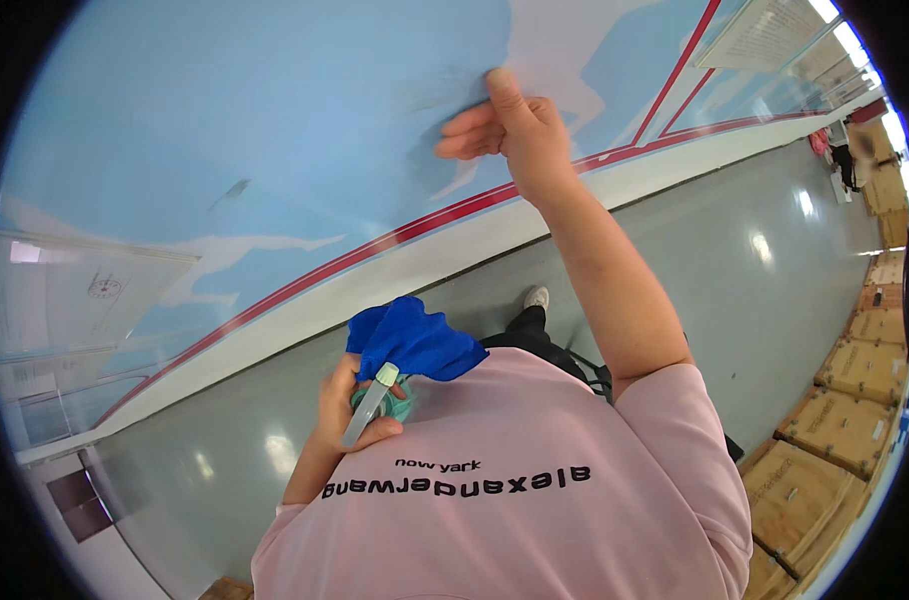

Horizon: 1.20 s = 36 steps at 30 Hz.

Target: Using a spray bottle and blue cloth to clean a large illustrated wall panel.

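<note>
My right hand (519, 130) is raised at the blue painted wall (304, 110), its thumb apart and its fingers loosely curved, with nothing visible in it. Dark smudges mark the wall beside its fingertips; whether they touch the surface I cannot tell. Lower and to the left, in front of my chest, my left hand (332, 412) is closed around what looks like a spray bottle (372, 405), with a translucent head, a pale nozzle and a green body. A crumpled blue cloth (419, 340) hangs at the same hand and partly covers its fingers.
A red stripe (444, 222) runs along the wall above a white lower band. Grey shiny floor (664, 240) stretches to the right. Wooden crates (804, 500) line the right side. A posted sheet (759, 35) is at the upper right. My shoe (537, 297) stands near the wall's base.
</note>
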Available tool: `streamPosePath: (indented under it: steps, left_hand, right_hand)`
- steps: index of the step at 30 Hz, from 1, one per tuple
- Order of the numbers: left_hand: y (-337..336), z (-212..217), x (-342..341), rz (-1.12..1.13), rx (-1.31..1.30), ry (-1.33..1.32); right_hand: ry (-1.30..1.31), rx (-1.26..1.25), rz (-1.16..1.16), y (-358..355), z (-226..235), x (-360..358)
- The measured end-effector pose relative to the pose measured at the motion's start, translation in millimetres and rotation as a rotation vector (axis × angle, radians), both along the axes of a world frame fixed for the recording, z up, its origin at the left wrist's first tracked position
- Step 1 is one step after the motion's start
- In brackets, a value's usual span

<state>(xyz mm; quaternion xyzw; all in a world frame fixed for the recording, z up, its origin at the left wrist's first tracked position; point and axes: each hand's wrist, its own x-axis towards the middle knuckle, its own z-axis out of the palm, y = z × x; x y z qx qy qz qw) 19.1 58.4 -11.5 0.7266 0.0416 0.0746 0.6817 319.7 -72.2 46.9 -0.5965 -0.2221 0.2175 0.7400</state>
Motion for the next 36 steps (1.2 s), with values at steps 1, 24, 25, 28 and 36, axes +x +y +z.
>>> streamPosePath:
  steps: [1, 24, 25, 28, 36]
  left_hand:
    - [-0.2, 1.1, 1.5, -0.005, -0.002, 0.003]
    - [0.0, 3.8, 0.1, -0.012, 0.05, -0.005]
    - [0.6, 3.6, 0.2, -0.009, 0.043, -0.004]
    - [1.6, 5.0, 1.0, -0.022, 0.066, -0.001]
    - [5.5, 7.5, 3.5, -0.042, 0.089, 0.019]
  right_hand:
    - [-0.037, 0.006, -0.017, 0.1, -0.9, -1.1]
    - [0.059, -0.01, 0.042, -1.7, 3.3, 4.2]
    - [0.065, -0.048, 0.017, -0.7, 5.1, 3.7]
    - [0.009, -0.026, 0.009, -1.9, -0.3, 7.5]
    - [-0.076, -0.005, 0.017, 2.2, -5.8, 4.5]
